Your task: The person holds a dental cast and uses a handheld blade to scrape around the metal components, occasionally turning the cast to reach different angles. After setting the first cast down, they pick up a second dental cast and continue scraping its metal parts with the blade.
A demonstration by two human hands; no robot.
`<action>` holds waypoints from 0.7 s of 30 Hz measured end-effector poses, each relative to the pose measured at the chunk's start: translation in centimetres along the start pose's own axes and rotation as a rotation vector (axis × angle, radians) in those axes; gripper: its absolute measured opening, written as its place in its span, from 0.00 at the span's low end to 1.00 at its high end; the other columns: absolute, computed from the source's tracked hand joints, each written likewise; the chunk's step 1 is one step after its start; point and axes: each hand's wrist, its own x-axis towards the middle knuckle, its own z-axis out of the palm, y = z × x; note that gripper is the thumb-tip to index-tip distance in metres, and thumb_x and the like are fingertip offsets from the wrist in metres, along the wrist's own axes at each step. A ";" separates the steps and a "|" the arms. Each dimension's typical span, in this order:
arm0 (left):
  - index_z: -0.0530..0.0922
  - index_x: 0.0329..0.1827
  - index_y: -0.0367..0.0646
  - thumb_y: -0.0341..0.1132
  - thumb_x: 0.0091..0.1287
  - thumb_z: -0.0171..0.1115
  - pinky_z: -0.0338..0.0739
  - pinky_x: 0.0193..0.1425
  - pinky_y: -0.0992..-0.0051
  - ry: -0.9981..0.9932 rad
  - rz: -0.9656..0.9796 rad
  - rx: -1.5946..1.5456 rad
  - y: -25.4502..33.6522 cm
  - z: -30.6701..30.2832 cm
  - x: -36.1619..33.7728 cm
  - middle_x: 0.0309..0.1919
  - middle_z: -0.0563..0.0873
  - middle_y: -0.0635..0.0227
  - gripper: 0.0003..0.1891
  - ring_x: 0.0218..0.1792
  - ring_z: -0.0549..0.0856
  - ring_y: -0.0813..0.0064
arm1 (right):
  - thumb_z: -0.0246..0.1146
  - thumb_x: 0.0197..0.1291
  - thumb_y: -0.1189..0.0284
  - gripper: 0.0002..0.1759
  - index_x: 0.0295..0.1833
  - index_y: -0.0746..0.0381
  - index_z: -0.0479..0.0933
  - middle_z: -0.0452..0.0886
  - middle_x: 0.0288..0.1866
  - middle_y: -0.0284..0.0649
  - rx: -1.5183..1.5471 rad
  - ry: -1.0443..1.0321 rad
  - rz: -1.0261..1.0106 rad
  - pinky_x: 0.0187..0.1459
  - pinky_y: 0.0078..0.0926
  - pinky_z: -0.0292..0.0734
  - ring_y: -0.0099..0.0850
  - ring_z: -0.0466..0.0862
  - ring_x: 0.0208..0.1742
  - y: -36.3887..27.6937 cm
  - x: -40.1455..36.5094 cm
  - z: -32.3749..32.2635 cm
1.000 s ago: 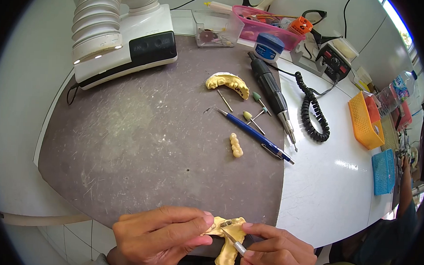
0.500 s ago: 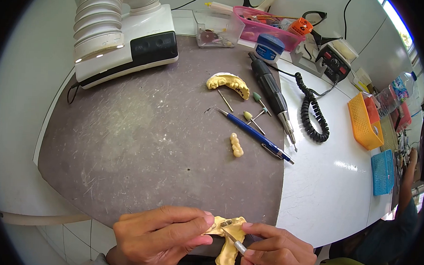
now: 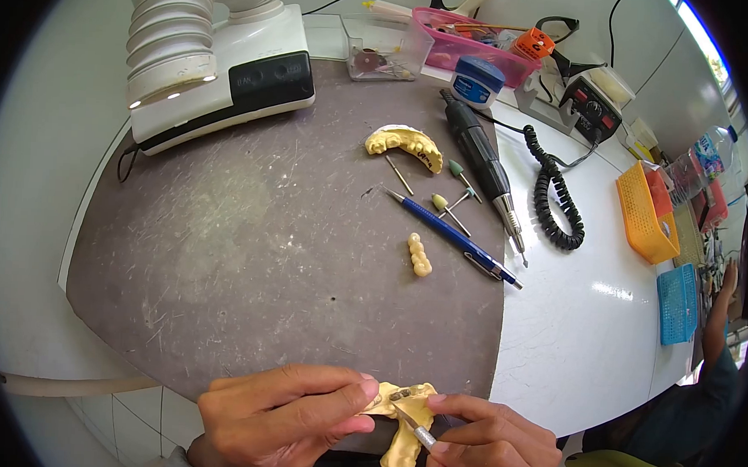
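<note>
At the table's front edge my left hand is closed on a yellow plaster dental cast, pinching its left side. Dark grey marked teeth show on the cast's upper part. My right hand grips a craft knife with a knurled metal handle like a pen. The blade's tip touches the cast or sits just above it, below the dark teeth; which one I cannot tell. My right index fingertip rests on the cast's right end. Beyond the hands lies a tooth-coloured dental bridge.
A blue mechanical pencil, grinding burs, a second cast and a black handpiece lie on the grey board. A dust extractor stands at the back left. Baskets line the right, where another person's arm shows.
The view has shifted very slightly. Both hands, the knife and the cast keep practically the same position.
</note>
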 end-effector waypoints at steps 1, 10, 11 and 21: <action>0.88 0.49 0.40 0.28 0.58 0.78 0.89 0.34 0.78 -0.001 -0.001 -0.001 0.0 0.0 0.0 0.36 0.91 0.53 0.15 0.33 0.93 0.68 | 0.74 0.56 0.82 0.09 0.32 0.69 0.77 0.83 0.27 0.48 -0.002 -0.004 0.004 0.47 0.42 0.90 0.45 0.92 0.41 0.0 0.0 0.0; 0.88 0.48 0.40 0.27 0.58 0.77 0.89 0.33 0.78 0.002 -0.020 -0.005 0.2 0.0 0.0 0.36 0.91 0.53 0.15 0.32 0.93 0.69 | 0.71 0.55 0.84 0.08 0.31 0.68 0.76 0.82 0.27 0.47 -0.017 0.006 -0.018 0.42 0.38 0.90 0.46 0.92 0.40 0.1 0.2 0.0; 0.88 0.48 0.40 0.27 0.58 0.77 0.89 0.33 0.78 0.002 -0.020 -0.005 0.2 0.0 0.0 0.36 0.91 0.53 0.15 0.32 0.93 0.69 | 0.71 0.55 0.84 0.08 0.31 0.68 0.76 0.82 0.27 0.47 -0.017 0.005 -0.019 0.42 0.38 0.90 0.46 0.92 0.40 0.1 0.2 0.0; 0.88 0.48 0.39 0.27 0.59 0.77 0.89 0.34 0.77 -0.005 -0.013 -0.006 0.1 0.0 0.0 0.36 0.91 0.52 0.14 0.34 0.93 0.68 | 0.69 0.56 0.85 0.08 0.31 0.68 0.76 0.82 0.27 0.47 -0.008 0.010 -0.027 0.41 0.37 0.90 0.47 0.92 0.40 0.3 0.1 0.0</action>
